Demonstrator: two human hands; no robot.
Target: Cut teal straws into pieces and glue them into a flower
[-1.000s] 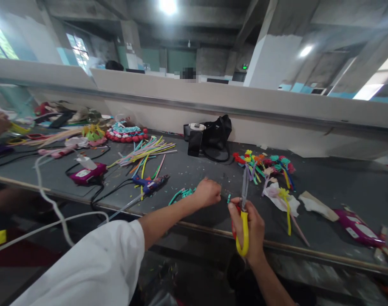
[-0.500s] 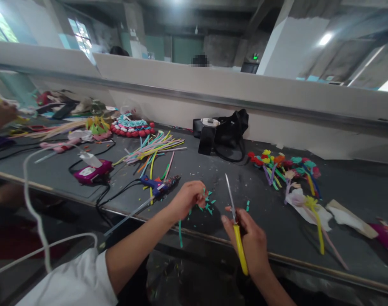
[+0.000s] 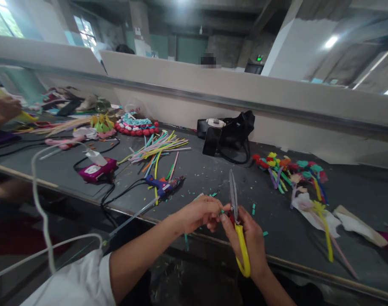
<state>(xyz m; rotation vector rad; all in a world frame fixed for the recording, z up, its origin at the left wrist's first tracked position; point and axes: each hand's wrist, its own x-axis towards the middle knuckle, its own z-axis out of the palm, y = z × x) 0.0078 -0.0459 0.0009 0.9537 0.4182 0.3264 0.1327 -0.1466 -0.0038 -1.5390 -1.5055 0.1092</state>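
My right hand (image 3: 249,238) is closed on a pair of scissors (image 3: 244,255) with yellow handles, the blades pointing up and away from me. My left hand (image 3: 203,212) has its fingers curled and pinched against the right fingertips. A tiny green piece (image 3: 222,211) shows where the two hands meet; the fingers hide most of it. Below the left wrist a thin green strip (image 3: 186,241) hangs at the table edge; its upper end is hidden. Small green scraps (image 3: 253,208) lie on the dark table (image 3: 213,178) around both hands.
A blue glue gun (image 3: 163,185) lies left of my hands, near a pile of coloured pipe cleaners (image 3: 160,148). Farther left is a purple power strip (image 3: 98,170). A black bag (image 3: 241,131) stands behind, and colourful flowers (image 3: 289,165) lie right. Another person's hand (image 3: 4,108) is far left.
My left hand has moved right, from above the green scraps to the right fingertips. The scissors stay in my right hand, turned so the handle loop shows more. The view has shifted slightly.
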